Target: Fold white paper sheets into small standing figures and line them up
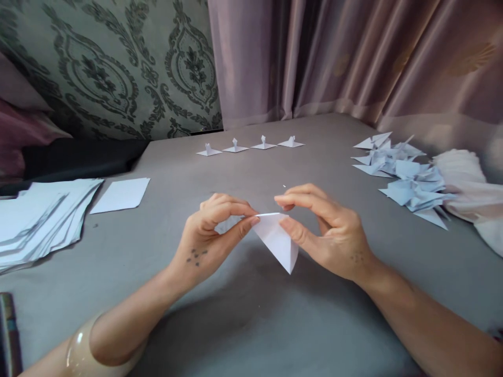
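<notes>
While a grey tabletop (pixel 334 324) fills most of the view, a mauve curtain (pixel 338 57) hangs beyond it at 1 o'clock from the folded paper (pixel 275 238) between the hands, and damask-patterned wallpaper (pixel 113 63) shows at 10 to 11. A fanned stack of white sheets (pixel 43 220) lies at 9 o'clock; a jumbled heap of bluish-white origami pieces (pixel 414 191) sits at 2, just beside some bunched pale fabric (pixel 461 173). At 9 o'clock, close in, the left hand (pixel 210 233) pinches one upper corner of the paper between thumb and forefinger. The right hand (pixel 334 230), at 3, rests its thumb on the paper while its forefinger arches apart from that thumb (whether other fingers grip from behind, I cannot tell). A single white sheet (pixel 121 195) lies flat near the stack. Held above the table, the folded paper points downward, toward 6. Four small origami figures (pixel 263 145), each with an upright fold on a flat base, stand in a row at 11 to 12.
</notes>
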`<state>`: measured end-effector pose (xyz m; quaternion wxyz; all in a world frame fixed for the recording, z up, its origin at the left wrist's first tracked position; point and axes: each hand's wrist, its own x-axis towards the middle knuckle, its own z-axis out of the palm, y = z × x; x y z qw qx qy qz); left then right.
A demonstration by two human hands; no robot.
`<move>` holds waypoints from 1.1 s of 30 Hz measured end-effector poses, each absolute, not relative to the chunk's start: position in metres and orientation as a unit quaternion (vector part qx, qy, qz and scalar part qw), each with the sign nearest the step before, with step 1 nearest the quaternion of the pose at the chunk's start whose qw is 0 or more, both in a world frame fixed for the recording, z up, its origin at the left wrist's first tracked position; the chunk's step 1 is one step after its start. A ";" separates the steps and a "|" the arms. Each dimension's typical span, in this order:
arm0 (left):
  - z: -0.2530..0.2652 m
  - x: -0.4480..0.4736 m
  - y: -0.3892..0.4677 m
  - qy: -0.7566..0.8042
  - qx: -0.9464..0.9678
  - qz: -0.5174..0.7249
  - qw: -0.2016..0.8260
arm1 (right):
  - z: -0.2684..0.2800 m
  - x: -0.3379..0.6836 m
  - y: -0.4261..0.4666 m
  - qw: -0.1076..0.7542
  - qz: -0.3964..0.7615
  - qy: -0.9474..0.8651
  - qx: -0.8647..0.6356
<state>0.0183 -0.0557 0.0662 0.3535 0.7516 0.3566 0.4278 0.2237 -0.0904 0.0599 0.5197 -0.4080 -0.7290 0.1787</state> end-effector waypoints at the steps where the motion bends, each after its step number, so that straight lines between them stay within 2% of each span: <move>1: 0.065 0.019 -0.056 0.354 0.757 0.426 0.347 | 0.059 0.223 -0.090 0.518 0.172 -0.731 -0.409; 6: 0.063 0.022 -0.058 0.365 0.765 0.405 0.344 | 0.057 0.219 -0.087 0.515 0.168 -0.731 -0.414; 25: 0.061 0.018 -0.041 0.474 0.668 0.275 0.503 | 0.047 0.223 -0.077 0.442 0.301 -0.682 -0.499; 30: 0.064 0.015 -0.040 0.422 0.608 0.357 0.570 | 0.049 0.223 -0.078 0.455 0.411 -0.613 -0.499; 33: 0.069 0.014 -0.042 0.427 0.623 0.423 0.500 | 0.043 0.220 -0.075 0.493 0.465 -0.523 -0.517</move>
